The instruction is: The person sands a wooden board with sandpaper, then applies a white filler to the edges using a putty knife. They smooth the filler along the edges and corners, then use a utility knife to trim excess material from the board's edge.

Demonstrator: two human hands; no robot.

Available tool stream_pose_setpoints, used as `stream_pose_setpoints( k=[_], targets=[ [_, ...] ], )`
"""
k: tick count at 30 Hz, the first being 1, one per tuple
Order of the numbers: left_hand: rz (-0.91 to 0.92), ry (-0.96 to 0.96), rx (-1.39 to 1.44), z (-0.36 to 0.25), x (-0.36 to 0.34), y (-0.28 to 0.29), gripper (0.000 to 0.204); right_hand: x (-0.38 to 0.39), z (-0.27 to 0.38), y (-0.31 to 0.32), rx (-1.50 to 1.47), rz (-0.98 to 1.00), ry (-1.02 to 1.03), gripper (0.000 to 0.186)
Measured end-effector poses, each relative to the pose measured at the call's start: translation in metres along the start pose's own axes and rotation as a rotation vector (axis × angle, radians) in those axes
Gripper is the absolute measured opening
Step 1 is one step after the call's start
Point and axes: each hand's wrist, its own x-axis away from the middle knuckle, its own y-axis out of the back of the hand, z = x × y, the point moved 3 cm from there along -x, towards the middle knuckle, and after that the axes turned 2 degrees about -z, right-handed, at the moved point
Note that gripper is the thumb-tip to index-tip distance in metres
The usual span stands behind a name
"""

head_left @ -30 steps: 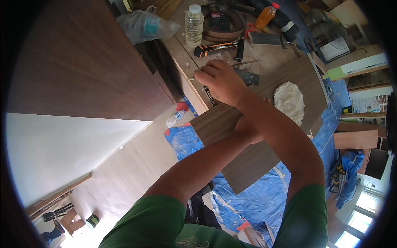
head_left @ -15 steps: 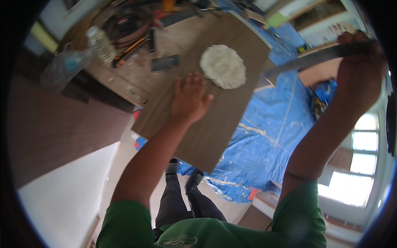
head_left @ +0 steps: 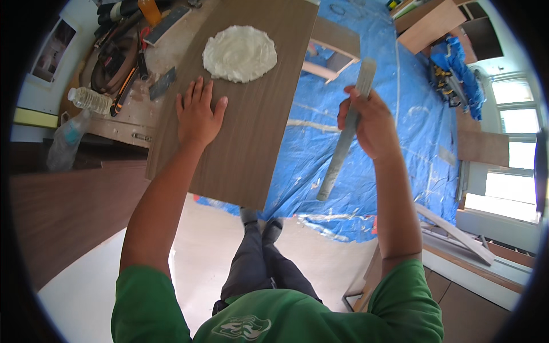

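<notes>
My left hand (head_left: pixel 199 117) lies flat with fingers spread on a brown wood-grain board (head_left: pixel 246 140). Just beyond its fingertips, a round, thick patch of white paste (head_left: pixel 240 53) sits on the board, its edge ragged and its top swirled. Off the board's right side, my right hand (head_left: pixel 372 121) grips a long, narrow, flat grey strip (head_left: pixel 336 163), held in the air at a slant. The strip's lower end looks smeared. What it is made of, I cannot tell.
The board rests on a cluttered workbench (head_left: pixel 123 127) and overhangs it. A cutter knife (head_left: pixel 124 91), a plastic bottle (head_left: pixel 90 100) and a plastic bag (head_left: pixel 67 143) are at the left. Blue sheeting (head_left: pixel 320 146) covers the floor, with a wooden frame (head_left: pixel 334 43) standing on it.
My right hand has come down and inward from the far right with the strip. My head view has turned, shifting the board up and left. The left hand still rests on it.
</notes>
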Motion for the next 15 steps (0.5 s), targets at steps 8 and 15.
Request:
stream_pose_setpoints(
  k=[8, 15],
  targets=[
    [-0.035, -0.012, -0.079, 0.006, 0.001, -0.001, 0.071, 0.077, -0.182, -0.001, 0.000, -0.075, -0.199, 0.024],
    [-0.067, -0.055, -0.022, 0.010, -0.005, -0.014, 0.073, 0.035, -0.217, -0.049, 0.314, -0.098, 0.249, 0.022]
  ],
)
